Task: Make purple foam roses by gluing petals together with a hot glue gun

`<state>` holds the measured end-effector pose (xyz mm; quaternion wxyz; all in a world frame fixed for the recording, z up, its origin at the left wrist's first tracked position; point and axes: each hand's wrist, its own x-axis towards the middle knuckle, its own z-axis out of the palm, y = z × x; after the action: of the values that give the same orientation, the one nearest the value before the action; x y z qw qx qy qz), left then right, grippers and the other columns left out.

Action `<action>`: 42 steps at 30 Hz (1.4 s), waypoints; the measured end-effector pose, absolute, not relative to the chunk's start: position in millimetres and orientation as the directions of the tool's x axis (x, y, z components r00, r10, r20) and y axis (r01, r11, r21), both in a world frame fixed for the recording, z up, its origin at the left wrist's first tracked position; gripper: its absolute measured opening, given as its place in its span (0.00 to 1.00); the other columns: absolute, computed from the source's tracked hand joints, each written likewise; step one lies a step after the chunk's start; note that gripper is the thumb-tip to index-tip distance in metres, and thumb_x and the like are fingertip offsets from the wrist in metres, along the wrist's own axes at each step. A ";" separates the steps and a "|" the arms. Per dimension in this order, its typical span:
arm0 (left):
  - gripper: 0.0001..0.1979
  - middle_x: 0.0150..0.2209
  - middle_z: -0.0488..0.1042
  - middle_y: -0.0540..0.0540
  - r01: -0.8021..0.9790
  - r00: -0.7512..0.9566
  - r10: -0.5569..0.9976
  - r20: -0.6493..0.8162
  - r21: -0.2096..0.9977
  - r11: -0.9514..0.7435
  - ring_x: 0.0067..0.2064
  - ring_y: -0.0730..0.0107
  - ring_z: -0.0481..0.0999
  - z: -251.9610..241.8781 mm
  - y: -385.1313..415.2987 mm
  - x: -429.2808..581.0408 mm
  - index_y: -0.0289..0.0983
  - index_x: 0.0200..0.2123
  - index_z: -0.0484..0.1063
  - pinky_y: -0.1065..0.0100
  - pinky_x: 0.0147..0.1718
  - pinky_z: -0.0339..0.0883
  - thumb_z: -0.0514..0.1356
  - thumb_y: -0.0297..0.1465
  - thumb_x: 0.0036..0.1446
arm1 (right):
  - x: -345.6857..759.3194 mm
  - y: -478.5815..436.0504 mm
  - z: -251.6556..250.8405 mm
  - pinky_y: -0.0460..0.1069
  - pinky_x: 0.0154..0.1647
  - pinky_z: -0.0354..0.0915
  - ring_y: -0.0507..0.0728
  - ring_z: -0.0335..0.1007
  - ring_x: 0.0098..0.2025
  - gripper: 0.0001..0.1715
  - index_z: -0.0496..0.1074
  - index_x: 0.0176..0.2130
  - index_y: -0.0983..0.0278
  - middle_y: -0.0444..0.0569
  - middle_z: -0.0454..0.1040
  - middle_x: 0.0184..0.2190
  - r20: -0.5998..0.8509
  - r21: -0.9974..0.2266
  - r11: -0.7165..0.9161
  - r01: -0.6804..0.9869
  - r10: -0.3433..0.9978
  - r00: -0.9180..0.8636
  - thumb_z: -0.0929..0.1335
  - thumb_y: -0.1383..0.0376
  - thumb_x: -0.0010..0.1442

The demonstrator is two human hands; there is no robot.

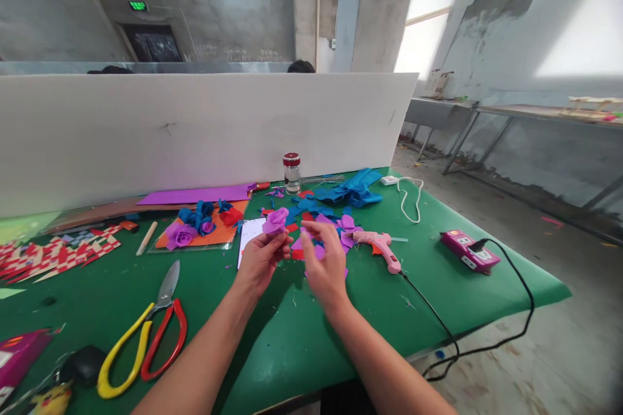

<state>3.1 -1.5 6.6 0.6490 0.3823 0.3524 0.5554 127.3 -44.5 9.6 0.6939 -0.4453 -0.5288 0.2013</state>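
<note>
Above the smooth green tabletop (282, 350) in my camera view, the bare left hand (261, 260) pinches a purple, rose-shaped paper flower (276, 220); just beside it, I see the bare right hand (325, 266) loosely spread, gripping nothing.

At the green table (277, 350), the left hand (259, 260) pinches a purple paper flower (276, 220) while the right hand (325, 266) stands just beside it, fingers parted. Past the right hand, toward the table's right edge, lie a pink glue gun (385, 249) and a purple power strip (462, 249). Scissors (165, 295) with yellow and red handles lie left of the left arm, toward the near edge. Along the far edge, a red-lidded jar (293, 176) stands upright near crumpled blue paper (350, 189), before a white board (214, 133).
</note>
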 end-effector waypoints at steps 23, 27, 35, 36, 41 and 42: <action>0.13 0.27 0.76 0.46 -0.267 0.220 0.975 -0.028 0.960 0.088 0.22 0.79 0.69 26.8 -6.7 -12.6 0.34 0.32 0.80 0.75 0.21 0.63 0.71 0.36 0.44 | 119.4 3.8 -2.9 0.47 0.29 0.67 0.50 0.67 0.23 0.13 0.75 0.28 0.65 0.41 0.67 0.21 0.234 -0.746 -0.071 -0.663 0.903 -0.360 0.74 0.57 0.53; 0.14 0.27 0.76 0.47 -0.232 0.190 0.980 -0.051 0.968 0.096 0.21 0.79 0.68 32.5 -11.8 -6.7 0.34 0.31 0.80 0.74 0.20 0.62 0.71 0.37 0.42 | 120.9 6.0 -8.0 0.46 0.25 0.65 0.50 0.66 0.22 0.13 0.75 0.29 0.64 0.40 0.68 0.20 0.211 -0.707 -0.128 -0.696 0.901 -0.379 0.76 0.58 0.51; 0.15 0.30 0.79 0.45 -0.010 -0.011 0.999 0.034 0.999 -0.034 0.27 0.73 0.71 23.6 -2.7 -29.5 0.36 0.32 0.80 0.73 0.25 0.63 0.71 0.39 0.41 | 125.0 7.5 -2.1 0.45 0.39 0.70 0.50 0.74 0.31 0.17 0.74 0.29 0.65 0.45 0.78 0.29 0.098 -0.607 -0.162 -0.778 0.956 -0.275 0.79 0.61 0.43; 0.15 0.30 0.79 0.45 -0.014 -0.041 0.998 0.053 0.998 -0.054 0.27 0.73 0.71 22.3 0.8 -32.4 0.36 0.32 0.81 0.73 0.25 0.63 0.71 0.39 0.41 | 124.7 6.8 -1.6 0.47 0.40 0.71 0.50 0.74 0.31 0.16 0.74 0.29 0.65 0.44 0.77 0.28 0.097 -0.598 -0.185 -0.780 0.949 -0.299 0.79 0.61 0.43; 0.13 0.32 0.81 0.43 -0.053 -0.012 0.993 0.119 0.991 -0.120 0.31 0.70 0.73 22.8 11.6 -32.6 0.37 0.31 0.82 0.71 0.31 0.64 0.71 0.38 0.41 | 121.6 3.8 -3.6 0.50 0.43 0.72 0.50 0.75 0.30 0.15 0.72 0.28 0.66 0.41 0.74 0.24 0.077 -0.583 -0.240 -0.776 0.935 -0.347 0.79 0.62 0.46; 0.13 0.32 0.81 0.43 -0.055 -0.004 0.992 0.130 0.990 -0.130 0.32 0.69 0.73 24.0 11.8 -30.8 0.36 0.30 0.82 0.71 0.32 0.64 0.71 0.37 0.40 | 121.2 3.9 -4.4 0.50 0.43 0.72 0.50 0.75 0.29 0.15 0.72 0.29 0.66 0.41 0.74 0.24 0.067 -0.581 -0.245 -0.776 0.936 -0.346 0.79 0.62 0.45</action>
<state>-30.8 11.8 24.0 0.4798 0.5173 0.4526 0.5453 121.2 3.9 -4.4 0.5524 -0.1487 -0.2691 0.7748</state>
